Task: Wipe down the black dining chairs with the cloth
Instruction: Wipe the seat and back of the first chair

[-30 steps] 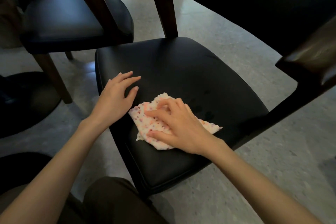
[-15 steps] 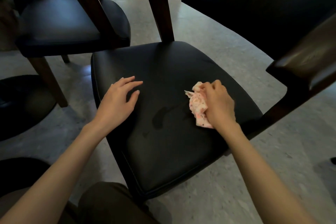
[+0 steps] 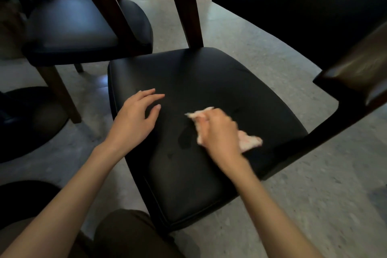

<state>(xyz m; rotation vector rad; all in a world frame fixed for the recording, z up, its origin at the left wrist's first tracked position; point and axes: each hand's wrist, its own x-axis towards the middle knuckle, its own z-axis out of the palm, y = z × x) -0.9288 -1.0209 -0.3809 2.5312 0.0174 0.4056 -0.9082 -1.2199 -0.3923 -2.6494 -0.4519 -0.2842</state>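
A black padded chair seat (image 3: 201, 77) fills the middle of the view, with wet streaks near its centre. My right hand (image 3: 218, 134) is blurred by motion and grips a bunched white cloth with pink spots (image 3: 249, 141) pressed against the seat. The cloth sticks out on both sides of the hand. My left hand (image 3: 137, 118) rests on the seat's left part, fingers spread and relaxed, holding nothing. The chair's dark wooden back frame (image 3: 354, 81) rises at the right.
A second black chair (image 3: 71, 29) stands at the upper left, its wooden leg (image 3: 60, 92) close to the wiped seat's left edge. A dark round base (image 3: 27, 123) lies on the pale floor at the left. My knee (image 3: 129, 234) is below the seat's front.
My right hand swept the cloth from the seat's front to its right side, bunching it up, and has now come back leftward toward the centre. The left hand has stayed put.
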